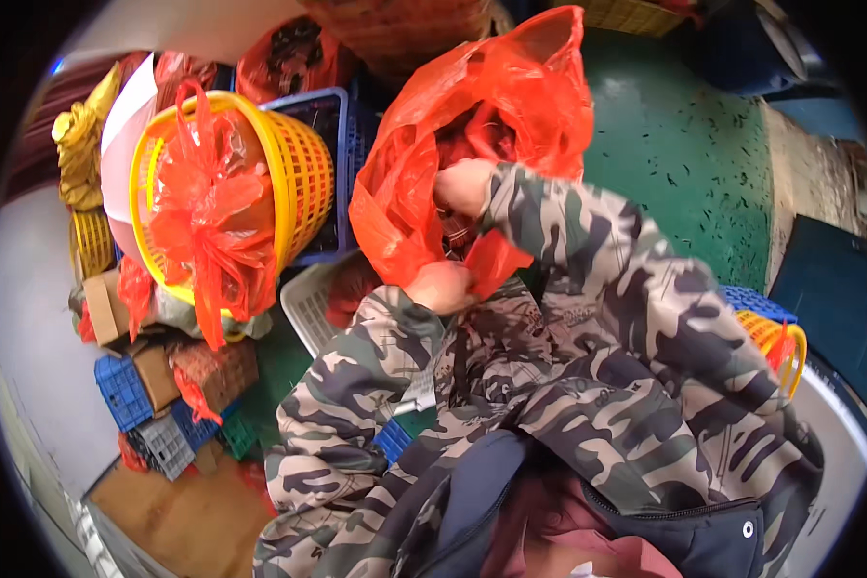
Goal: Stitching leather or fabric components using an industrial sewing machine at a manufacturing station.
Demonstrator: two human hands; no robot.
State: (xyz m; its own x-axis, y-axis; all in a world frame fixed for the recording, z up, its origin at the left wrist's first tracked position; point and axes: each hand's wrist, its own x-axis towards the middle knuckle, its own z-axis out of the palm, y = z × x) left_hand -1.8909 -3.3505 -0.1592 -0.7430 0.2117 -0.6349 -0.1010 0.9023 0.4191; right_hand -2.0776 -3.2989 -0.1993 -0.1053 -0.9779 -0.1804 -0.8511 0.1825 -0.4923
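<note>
A large red-orange plastic bag (511, 96) stands open in front of me, with dark contents showing inside its mouth. My left hand (440, 286) grips the bag's lower rim. My right hand (464, 185) reaches into the bag's opening, its fingers hidden inside; whether they hold anything cannot be told. Both arms wear camouflage sleeves (588, 289) that cover much of the lower view.
To the left stands a yellow plastic basket (303, 164) stuffed with a knotted red bag (202, 212). Behind it sits a blue crate (342, 125), below it a white basket (308, 303). Cardboard boxes and small crates pile at lower left (164, 405). Green floor (684, 164) lies to the right.
</note>
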